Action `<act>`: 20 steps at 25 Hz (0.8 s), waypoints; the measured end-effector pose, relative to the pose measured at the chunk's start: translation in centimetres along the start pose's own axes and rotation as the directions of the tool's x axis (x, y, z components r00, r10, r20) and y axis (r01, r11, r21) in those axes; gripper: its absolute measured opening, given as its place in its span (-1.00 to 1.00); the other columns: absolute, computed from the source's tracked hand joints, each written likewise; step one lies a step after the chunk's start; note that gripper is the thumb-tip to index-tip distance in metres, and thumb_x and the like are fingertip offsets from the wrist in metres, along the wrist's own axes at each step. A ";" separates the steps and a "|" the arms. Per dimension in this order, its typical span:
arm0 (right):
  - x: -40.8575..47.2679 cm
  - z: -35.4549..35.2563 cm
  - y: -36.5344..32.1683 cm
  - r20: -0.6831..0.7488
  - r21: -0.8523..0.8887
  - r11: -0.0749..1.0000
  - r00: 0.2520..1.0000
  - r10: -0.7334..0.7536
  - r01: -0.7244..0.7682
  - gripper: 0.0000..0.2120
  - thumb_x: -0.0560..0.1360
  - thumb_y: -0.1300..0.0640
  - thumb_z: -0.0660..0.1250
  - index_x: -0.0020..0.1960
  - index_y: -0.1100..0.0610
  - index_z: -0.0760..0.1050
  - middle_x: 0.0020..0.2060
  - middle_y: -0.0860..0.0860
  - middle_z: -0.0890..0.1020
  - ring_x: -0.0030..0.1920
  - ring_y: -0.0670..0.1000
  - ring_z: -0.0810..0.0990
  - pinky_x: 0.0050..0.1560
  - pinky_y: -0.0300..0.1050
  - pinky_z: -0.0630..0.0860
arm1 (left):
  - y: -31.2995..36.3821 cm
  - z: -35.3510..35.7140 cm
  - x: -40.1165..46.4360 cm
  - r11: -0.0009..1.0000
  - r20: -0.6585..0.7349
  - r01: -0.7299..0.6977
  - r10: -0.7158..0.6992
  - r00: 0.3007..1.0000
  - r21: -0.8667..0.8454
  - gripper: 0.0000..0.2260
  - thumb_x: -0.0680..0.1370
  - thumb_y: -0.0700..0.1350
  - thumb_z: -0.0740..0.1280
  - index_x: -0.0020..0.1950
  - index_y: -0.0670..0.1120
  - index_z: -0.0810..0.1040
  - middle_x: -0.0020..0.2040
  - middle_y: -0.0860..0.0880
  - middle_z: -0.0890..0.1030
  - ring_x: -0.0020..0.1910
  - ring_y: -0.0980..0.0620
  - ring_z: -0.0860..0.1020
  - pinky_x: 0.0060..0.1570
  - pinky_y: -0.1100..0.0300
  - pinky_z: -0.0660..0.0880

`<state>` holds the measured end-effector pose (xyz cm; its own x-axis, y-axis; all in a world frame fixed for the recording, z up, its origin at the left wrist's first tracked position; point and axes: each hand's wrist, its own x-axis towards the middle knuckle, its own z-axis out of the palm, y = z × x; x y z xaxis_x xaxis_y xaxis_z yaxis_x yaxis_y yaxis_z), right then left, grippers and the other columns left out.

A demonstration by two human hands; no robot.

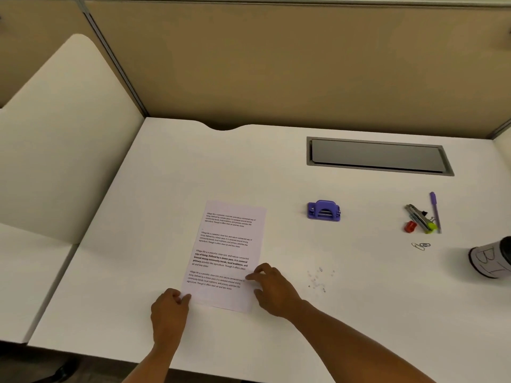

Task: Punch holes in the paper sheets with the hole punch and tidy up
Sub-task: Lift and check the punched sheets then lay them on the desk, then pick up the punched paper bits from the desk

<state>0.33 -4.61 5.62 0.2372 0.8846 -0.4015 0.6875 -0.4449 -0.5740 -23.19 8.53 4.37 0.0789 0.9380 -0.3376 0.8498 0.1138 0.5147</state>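
Printed paper sheets [229,244] lie flat on the white desk [276,167], a little left of the middle. My left hand [168,310] pinches the stack's near left corner. My right hand [272,288] rests on the near right edge, fingertips touching the paper. The purple hole punch [323,210] stands on the desk to the right of the sheets, apart from both hands. Small paper scraps [318,280] are scattered on the desk right of my right hand.
At the right lie a purple pen [434,211], a stapler [419,218], a red small item [410,226] and paper clips [420,246]. A cup [490,258] lies at the right edge. A grey cable hatch [378,156] is set in the back. A white divider [55,134] stands left.
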 end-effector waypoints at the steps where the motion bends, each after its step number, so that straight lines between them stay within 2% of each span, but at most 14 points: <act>1: -1.2 0.0 0.5 -0.053 0.031 0.999 0.999 -0.013 0.015 -0.61 0.62 0.12 0.24 0.44 -0.02 0.45 0.37 -0.04 0.43 0.32 0.03 0.46 0.27 -0.07 0.51 | 0.0 0.1 0.0 1.000 -0.005 0.013 -0.013 1.000 -0.003 -0.84 0.51 -0.15 0.46 -0.01 -0.22 0.61 -0.18 -0.09 0.64 -0.19 -0.04 0.56 -0.06 0.06 0.54; 6: -9.7 0.4 5.8 -0.350 0.169 0.985 0.937 0.023 0.039 -0.71 0.58 0.25 0.29 0.19 -0.03 0.63 0.09 -0.17 0.60 0.06 -0.18 0.62 0.08 -0.23 0.57 | 0.6 0.8 -0.8 0.999 -0.030 0.040 -0.039 0.999 0.014 -0.75 0.54 -0.11 0.43 0.12 -0.25 0.58 0.00 -0.21 0.65 -0.06 -0.19 0.62 0.04 -0.11 0.61; 8: -13.5 1.4 8.6 -0.416 0.081 0.996 0.909 -0.002 0.039 -0.69 0.53 0.27 0.35 0.17 -0.05 0.63 0.06 -0.19 0.60 0.04 -0.18 0.62 0.05 -0.28 0.58 | 0.6 1.5 -2.0 0.991 -0.065 0.050 -0.042 0.997 0.124 -0.62 0.54 0.01 0.40 0.24 -0.20 0.50 0.18 -0.25 0.55 0.07 -0.27 0.57 0.05 -0.19 0.58; 9: -15.5 2.1 10.1 -0.429 0.012 0.999 0.903 -0.027 0.036 -0.67 0.51 0.23 0.36 0.21 -0.07 0.61 0.10 -0.17 0.58 0.08 -0.16 0.61 0.07 -0.28 0.58 | 0.7 2.2 -2.9 0.973 -0.066 0.002 0.014 0.998 0.229 -0.55 0.54 0.09 0.35 0.29 -0.16 0.46 0.26 -0.25 0.50 0.15 -0.32 0.53 0.07 -0.23 0.55; 10: -17.5 2.8 11.6 -0.412 -0.055 0.998 0.910 -0.041 0.020 -0.65 0.50 0.16 0.36 0.26 -0.08 0.58 0.17 -0.15 0.56 0.14 -0.12 0.59 0.10 -0.25 0.59 | 0.9 3.2 -4.1 0.938 -0.029 -0.093 0.109 0.994 0.333 -0.50 0.53 0.16 0.28 0.35 -0.13 0.43 0.33 -0.25 0.47 0.24 -0.34 0.47 0.10 -0.27 0.51; 12: -19.5 4.8 13.4 -0.277 -0.220 0.974 0.954 -0.112 0.051 -0.56 0.50 -0.03 0.31 0.38 -0.05 0.51 0.36 -0.06 0.48 0.31 -0.01 0.52 0.27 -0.11 0.53 | 0.5 4.4 -5.6 0.837 0.111 -0.301 0.282 0.953 0.456 -0.36 0.49 0.25 0.15 0.46 -0.10 0.37 0.46 -0.24 0.39 0.41 -0.35 0.35 0.23 -0.31 0.40; 14: -21.1 6.7 15.0 -0.146 -0.368 0.926 0.979 -0.145 0.083 -0.44 0.58 -0.22 0.17 0.47 0.06 0.41 0.50 0.07 0.39 0.47 0.14 0.38 0.47 0.03 0.25 | 1.1 6.0 -6.8 0.739 0.243 -0.448 0.377 0.894 0.502 -0.27 0.49 0.33 0.04 0.54 -0.06 0.31 0.54 -0.24 0.31 0.49 -0.37 0.28 0.36 -0.33 0.29; 16: -21.8 8.1 15.4 -0.085 -0.428 0.902 0.990 -0.111 0.064 -0.23 0.55 -0.39 0.12 0.52 0.14 0.35 0.55 0.15 0.32 0.56 0.22 0.20 0.53 0.11 0.07 | 2.0 6.9 -7.1 0.710 0.287 -0.462 0.363 0.887 0.531 -0.21 0.51 0.41 -0.14 0.56 -0.05 0.27 0.58 -0.24 0.25 0.51 -0.39 0.25 0.40 -0.36 0.25; 18: -22.0 8.6 15.2 -0.093 -0.474 0.880 0.992 -0.087 0.033 -0.12 0.50 -0.46 0.15 0.54 0.17 0.30 0.57 0.15 0.26 0.59 0.23 0.09 0.51 0.15 0.07 | 2.8 7.4 -7.2 0.726 0.274 -0.423 0.324 0.906 0.542 -0.14 0.49 0.44 -0.28 0.58 -0.04 0.24 0.59 -0.23 0.21 0.52 -0.39 0.24 0.41 -0.38 0.25; 20: -21.6 8.5 14.7 -0.106 -0.496 0.868 0.993 -0.060 -0.001 -0.08 0.46 -0.48 0.16 0.54 0.19 0.29 0.57 0.16 0.27 0.59 0.21 0.04 0.47 0.17 0.07 | 3.2 7.9 -7.4 0.743 0.270 -0.396 0.293 0.917 0.539 -0.12 0.47 0.44 -0.34 0.59 -0.03 0.20 0.61 -0.22 0.17 0.53 -0.38 0.22 0.42 -0.39 0.23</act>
<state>-0.53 -31.41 -0.27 0.2670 0.9194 -0.2887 0.9372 -0.3175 -0.1443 -16.97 -0.58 2.30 0.4618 0.8053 -0.3717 0.8815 -0.4634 0.0913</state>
